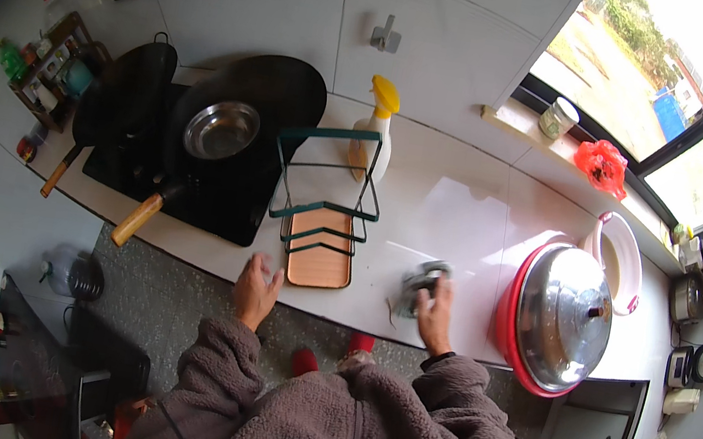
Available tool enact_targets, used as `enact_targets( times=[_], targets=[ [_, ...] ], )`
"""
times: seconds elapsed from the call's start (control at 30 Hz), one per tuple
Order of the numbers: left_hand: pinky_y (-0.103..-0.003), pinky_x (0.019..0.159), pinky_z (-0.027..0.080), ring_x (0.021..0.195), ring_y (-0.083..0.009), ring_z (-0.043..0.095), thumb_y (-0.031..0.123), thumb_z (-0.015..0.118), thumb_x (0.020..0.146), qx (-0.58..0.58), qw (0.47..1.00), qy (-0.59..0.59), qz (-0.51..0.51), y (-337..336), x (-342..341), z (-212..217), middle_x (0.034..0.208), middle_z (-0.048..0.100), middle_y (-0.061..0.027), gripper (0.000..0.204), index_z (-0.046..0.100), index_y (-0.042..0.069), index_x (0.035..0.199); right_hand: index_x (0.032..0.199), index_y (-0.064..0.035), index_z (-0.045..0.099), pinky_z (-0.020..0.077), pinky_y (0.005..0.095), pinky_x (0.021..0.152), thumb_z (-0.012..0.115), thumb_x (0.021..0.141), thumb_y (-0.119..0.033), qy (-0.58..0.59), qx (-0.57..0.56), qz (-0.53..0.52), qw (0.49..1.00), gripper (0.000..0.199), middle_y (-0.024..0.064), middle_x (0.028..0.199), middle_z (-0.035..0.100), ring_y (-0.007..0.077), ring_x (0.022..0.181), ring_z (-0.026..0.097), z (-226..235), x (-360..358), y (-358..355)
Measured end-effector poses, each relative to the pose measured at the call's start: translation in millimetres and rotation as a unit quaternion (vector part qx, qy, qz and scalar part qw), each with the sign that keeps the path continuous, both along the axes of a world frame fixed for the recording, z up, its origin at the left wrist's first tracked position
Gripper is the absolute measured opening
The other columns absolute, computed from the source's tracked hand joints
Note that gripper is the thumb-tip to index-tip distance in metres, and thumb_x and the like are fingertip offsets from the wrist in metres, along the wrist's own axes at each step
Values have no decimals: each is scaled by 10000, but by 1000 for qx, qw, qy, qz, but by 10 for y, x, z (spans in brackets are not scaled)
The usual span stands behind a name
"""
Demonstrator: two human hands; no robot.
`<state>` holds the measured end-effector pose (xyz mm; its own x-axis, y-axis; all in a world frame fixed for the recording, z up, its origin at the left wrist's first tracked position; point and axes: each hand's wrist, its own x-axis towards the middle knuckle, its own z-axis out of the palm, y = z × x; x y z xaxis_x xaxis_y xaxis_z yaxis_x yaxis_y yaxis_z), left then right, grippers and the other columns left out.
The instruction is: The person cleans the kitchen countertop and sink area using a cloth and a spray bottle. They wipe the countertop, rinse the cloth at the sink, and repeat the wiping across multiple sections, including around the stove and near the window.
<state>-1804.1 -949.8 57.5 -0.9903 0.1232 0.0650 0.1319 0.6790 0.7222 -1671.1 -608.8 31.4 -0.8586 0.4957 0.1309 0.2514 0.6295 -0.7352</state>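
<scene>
1. A glossy white counter (455, 209) runs across the view and carries the things.
2. A large round black wok (251, 96) with a wooden handle sits on the left.
3. A silver domed metal lid (562, 292) covers a round red basin (507, 311) on the right.
4. A dark green metal rack (322, 204) with a tan rectangular tray (320, 268) stands between them.
5. The left hand (256, 292), near the tray, has a loosely open, unfilled grip.
6. The right hand (436, 316) reaches over the cloth; blur hides how far its grip closes.
7. The bunched grey-green cloth (421, 276) lies near the front edge.
</scene>
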Motion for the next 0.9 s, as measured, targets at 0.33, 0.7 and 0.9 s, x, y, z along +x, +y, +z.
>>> enact_targets(
  times=[0.33, 0.7, 0.9],
  targets=[
    [-481, 1055, 324, 1315, -334, 336, 338, 846, 687, 191, 969, 113, -105, 401, -227, 991, 1424, 304, -206, 1142, 96, 142, 1526, 1489, -3, 232, 99, 567, 1145, 475, 931, -392, -202, 155, -156, 954, 723, 314, 1491, 255, 453, 1402, 206, -316, -59, 534],
    [-483, 1122, 267, 1391, -360, 282, 177, 725, 850, 394, 918, 25, -49, 734, -361, 1330, 1502, 255, -228, 906, 125, 138, 1528, 1320, -60, 529, 338, 430, 1096, 481, 744, 96, 51, -98, 141, 984, 599, 198, 1327, 526, 329, 1282, 463, -26, -398, -740],
    [-447, 1062, 373, 1327, -357, 374, 66, 637, 875, 381, 924, 19, -30, 763, -509, 1210, 1472, 314, -210, 720, 268, 119, 1491, 1160, -24, 638, 514, 353, 863, 404, 751, 135, 109, -97, -123, 982, 498, 175, 1016, 692, 271, 944, 676, 254, 404, 179]
  ],
)
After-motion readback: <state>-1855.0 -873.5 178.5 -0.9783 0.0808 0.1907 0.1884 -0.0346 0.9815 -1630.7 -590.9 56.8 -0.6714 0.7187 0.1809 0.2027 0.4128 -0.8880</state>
